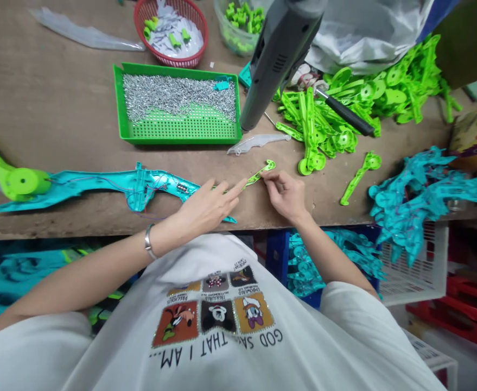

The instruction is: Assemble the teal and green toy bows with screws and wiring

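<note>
A teal plastic toy-sword half shell [100, 182] lies across the bench with thin wires and small metal parts inside. My left hand [209, 209] rests over its right end, fingers stretched out and the index finger along a slim lime-green plastic piece [254, 177]. This piece has a hooked right end and is partly covered by the left fingers. My right hand [285, 194] is closed in a pinch beside that hooked end. Whatever sits between its fingertips is too small or hidden to name. At the shell's left end is a lime-green round-hubbed part [26, 182].
Screws fill part of a green tray [160, 136]. Behind it are a red basket [203, 41] and a tub [238, 46] of green pieces. A grey upright tool [281, 60] stands before a lime-green parts pile [336, 114]. Teal parts [421, 190] overhang the right edge.
</note>
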The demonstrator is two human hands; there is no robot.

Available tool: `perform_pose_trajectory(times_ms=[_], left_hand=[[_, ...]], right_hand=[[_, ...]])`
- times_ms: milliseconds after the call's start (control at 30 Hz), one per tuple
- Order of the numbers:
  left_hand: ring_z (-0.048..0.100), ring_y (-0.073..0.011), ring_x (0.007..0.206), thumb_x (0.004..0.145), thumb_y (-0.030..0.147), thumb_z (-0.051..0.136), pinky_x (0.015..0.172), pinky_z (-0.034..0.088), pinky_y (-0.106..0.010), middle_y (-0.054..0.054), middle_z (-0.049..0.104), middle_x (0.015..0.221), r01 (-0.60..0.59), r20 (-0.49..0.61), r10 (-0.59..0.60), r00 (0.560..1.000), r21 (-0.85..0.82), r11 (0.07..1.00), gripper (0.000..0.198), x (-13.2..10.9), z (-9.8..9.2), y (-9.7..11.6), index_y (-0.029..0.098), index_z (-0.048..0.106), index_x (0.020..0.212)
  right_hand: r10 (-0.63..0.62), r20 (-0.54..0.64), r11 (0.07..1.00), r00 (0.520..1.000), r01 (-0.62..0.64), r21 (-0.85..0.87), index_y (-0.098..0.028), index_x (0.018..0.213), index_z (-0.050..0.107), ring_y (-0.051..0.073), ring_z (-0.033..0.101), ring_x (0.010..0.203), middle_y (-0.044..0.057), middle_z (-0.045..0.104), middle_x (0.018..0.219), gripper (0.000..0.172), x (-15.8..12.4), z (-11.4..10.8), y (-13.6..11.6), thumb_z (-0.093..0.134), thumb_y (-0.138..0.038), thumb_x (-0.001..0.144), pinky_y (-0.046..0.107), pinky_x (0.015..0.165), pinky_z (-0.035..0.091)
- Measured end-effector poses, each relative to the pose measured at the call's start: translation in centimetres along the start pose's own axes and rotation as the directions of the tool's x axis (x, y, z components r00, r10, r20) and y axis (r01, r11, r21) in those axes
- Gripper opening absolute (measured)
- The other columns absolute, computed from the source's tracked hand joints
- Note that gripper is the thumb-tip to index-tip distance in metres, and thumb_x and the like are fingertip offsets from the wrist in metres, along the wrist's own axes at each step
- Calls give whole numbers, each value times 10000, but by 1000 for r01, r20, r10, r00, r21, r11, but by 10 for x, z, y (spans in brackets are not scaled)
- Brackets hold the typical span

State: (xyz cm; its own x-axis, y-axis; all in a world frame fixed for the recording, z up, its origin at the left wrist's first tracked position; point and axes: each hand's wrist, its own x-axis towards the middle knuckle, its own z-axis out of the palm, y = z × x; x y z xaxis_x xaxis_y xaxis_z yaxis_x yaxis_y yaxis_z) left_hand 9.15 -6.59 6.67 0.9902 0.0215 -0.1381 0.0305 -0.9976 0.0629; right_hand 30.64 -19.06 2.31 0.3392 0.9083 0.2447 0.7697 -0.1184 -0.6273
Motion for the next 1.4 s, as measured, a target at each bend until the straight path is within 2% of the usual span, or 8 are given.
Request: perform_pose_trajectory(times_ms=[167, 300, 400, 533, 800, 1033, 1167, 1400], left_hand=[[544, -315, 1241, 1004, 134, 379, 1108, 368, -494, -162, 421, 1613, 210, -104, -221, 970, -108, 972, 478, -12, 2, 9, 96, 525, 1458], [579, -320, 1141, 1039, 323, 416, 981, 418, -447, -205, 627, 1347, 435, -165, -466, 869, -190, 880, 497, -25, -1, 20, 85, 469, 1473], [587, -342, 1017, 991, 491, 513, 868, 418, -445, -195, 662, 1086, 539, -152, -575, 804, -226, 812, 461, -29, -2, 30, 103, 615, 1219], [580, -345, 983, 971, 458, 552, 837, 398, -450, -171, 642, 1026, 564, -106, -604, 790, -261, 783, 323, -21, 5, 38, 149, 635, 1015], [597, -340, 1065, 971, 270, 525, 872, 405, -440, -169, 648, 1083, 676, 28, -704, 709, -308, 669, 180, -2, 2, 38, 156, 658, 1013], [614, -337, 1091, 1011, 248, 451, 898, 432, -432, -174, 645, 1117, 685, 92, -695, 713, -304, 662, 212, -1, -10, 34, 139, 630, 1033], [667, -280, 954, 1023, 200, 389, 779, 459, -364, -145, 660, 1095, 706, 153, -701, 697, -321, 631, 241, -1, -15, 23, 153, 615, 1091], [689, -253, 931, 968, 249, 502, 679, 445, -318, -99, 690, 1067, 643, 56, -684, 727, -404, 650, 202, 0, -3, 11, 184, 691, 1001]], right_hand=[[66, -22, 992, 998, -63, 107, -217, 923, 748, 198, 763, 902, 53, 805, 972, 128, 12, -3, -22, 620, -221, 922, 349, 870, 603], [-24, 184, 991, 983, -1, 134, -212, 982, 768, 202, 742, 895, 65, 797, 976, 151, 16, 5, -41, 636, -202, 909, 368, 879, 586], [-47, 298, 991, 953, 7, 134, -198, 1030, 777, 210, 730, 942, 77, 791, 1022, 199, 20, 10, -46, 633, -162, 897, 372, 894, 570], [-32, 378, 994, 925, -10, 107, -195, 938, 801, 200, 718, 895, 78, 788, 973, 140, 25, 13, -46, 669, -184, 893, 346, 851, 552], [35, 422, 983, 906, -107, 148, -221, 838, 804, 174, 676, 808, 54, 765, 906, 79, 32, 18, -45, 732, -238, 869, 325, 786, 509], [84, 459, 979, 885, -160, 130, -210, 819, 808, 159, 655, 760, 47, 752, 852, 45, 38, 19, -43, 765, -219, 828, 317, 774, 486], [101, 482, 981, 870, -167, 97, -207, 806, 808, 157, 648, 748, 43, 752, 833, 42, 41, 19, -45, 766, -207, 813, 314, 770, 478], [84, 480, 982, 873, -153, 106, -205, 797, 802, 157, 653, 750, 38, 754, 829, 49, 42, 18, -45, 761, -179, 801, 302, 755, 481]])
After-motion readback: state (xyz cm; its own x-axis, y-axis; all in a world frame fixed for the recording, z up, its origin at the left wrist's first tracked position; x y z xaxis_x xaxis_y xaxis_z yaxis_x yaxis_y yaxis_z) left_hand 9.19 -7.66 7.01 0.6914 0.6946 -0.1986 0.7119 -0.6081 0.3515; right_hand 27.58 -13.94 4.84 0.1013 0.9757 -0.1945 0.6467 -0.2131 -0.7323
